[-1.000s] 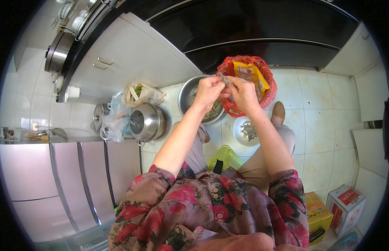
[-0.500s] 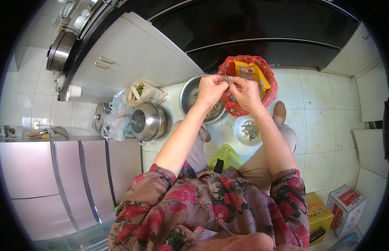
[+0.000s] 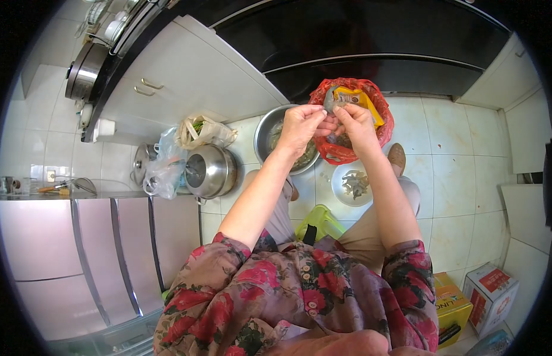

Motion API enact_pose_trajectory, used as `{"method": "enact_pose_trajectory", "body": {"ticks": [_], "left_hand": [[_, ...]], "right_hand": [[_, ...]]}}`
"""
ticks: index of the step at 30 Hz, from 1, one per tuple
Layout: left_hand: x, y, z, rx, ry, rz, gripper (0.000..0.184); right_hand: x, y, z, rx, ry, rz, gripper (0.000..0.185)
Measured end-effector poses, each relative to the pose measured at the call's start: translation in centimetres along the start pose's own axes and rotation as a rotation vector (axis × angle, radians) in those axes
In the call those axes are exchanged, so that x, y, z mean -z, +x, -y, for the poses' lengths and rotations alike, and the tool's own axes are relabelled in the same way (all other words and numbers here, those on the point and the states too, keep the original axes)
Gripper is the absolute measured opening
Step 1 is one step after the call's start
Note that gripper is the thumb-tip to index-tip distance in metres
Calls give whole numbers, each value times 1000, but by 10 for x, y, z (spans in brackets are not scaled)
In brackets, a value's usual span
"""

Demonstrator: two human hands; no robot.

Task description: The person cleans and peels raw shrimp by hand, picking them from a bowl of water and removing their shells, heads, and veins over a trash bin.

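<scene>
A grey shrimp (image 3: 330,99) is pinched between my two hands, its curved body pointing up and away from me. My left hand (image 3: 300,126) has thumb and index finger closed at its near end. On the other side, my right hand (image 3: 355,126) grips it with closed fingertips. Both hands hover over the gap between a steel basin (image 3: 265,139) and a red plastic bag (image 3: 385,133). Greyish shrimp partly show in the basin. A yellow packet (image 3: 371,110) lies inside the bag. Nearer to me, a white bowl (image 3: 344,196) holds several grey shrimp.
A green plastic stool (image 3: 323,221) is between my legs. To the left stand a steel pot (image 3: 214,172), a clear plastic bag (image 3: 164,169) and a cloth-like bag (image 3: 205,133) with greens. Boxes (image 3: 492,296) sit at lower right. White cabinets (image 3: 187,77) border the floor.
The shrimp now sticks up above my fingertips, where before it was mostly hidden between them. My right hand has shifted slightly to the right, with its fingers turned.
</scene>
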State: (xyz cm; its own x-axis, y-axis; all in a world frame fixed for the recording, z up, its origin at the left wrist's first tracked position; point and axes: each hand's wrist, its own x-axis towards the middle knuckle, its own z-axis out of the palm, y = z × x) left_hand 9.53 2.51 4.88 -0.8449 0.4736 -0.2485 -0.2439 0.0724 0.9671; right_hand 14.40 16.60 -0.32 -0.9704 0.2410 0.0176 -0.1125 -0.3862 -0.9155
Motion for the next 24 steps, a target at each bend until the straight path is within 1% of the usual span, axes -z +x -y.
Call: {"method": "enact_pose_trajectory", "body": {"ticks": [2, 6, 8, 9, 11, 12, 14, 15, 17, 21, 23, 24], "left_hand": [[1, -2, 0, -23, -16, 4, 28], [1, -5, 2, -61, 31, -32, 32], [-1, -4, 9, -191, 126, -118, 33], [-4, -8, 4, -191, 126, -119, 33], [-10, -14, -5, -294, 553, -213, 28], [-9, -13, -3, -295, 553, -213, 28], [-6, -8, 2, -321, 531, -182, 23], [-6, -8, 2, -320, 531, -181, 23], [-5, -8, 1, -320, 574, -168, 21], [-12, -13, -5, -352, 607, -208, 21], [-11, -12, -3, -370, 624, -195, 21], [-10, -12, -3, -370, 624, -195, 21]], "right_hand": [[-1, -1, 6, -54, 103, -40, 15], [5, 2, 0, -93, 169, -4, 14], [1, 0, 4, -58, 72, -16, 15], [1, -1, 5, -58, 72, -16, 15], [0, -1, 5, 63, -301, -9, 15], [-1, -1, 4, 64, -301, -9, 15], [-5, -2, -2, 299, -269, -4, 17], [-6, -3, 0, 299, -269, -5, 17], [-7, -4, 7, 435, -462, -21, 21], [-8, -7, 13, 441, -543, -25, 24], [-6, -5, 8, 339, -509, -2, 25], [-5, -4, 7, 338, -509, -2, 25]]}}
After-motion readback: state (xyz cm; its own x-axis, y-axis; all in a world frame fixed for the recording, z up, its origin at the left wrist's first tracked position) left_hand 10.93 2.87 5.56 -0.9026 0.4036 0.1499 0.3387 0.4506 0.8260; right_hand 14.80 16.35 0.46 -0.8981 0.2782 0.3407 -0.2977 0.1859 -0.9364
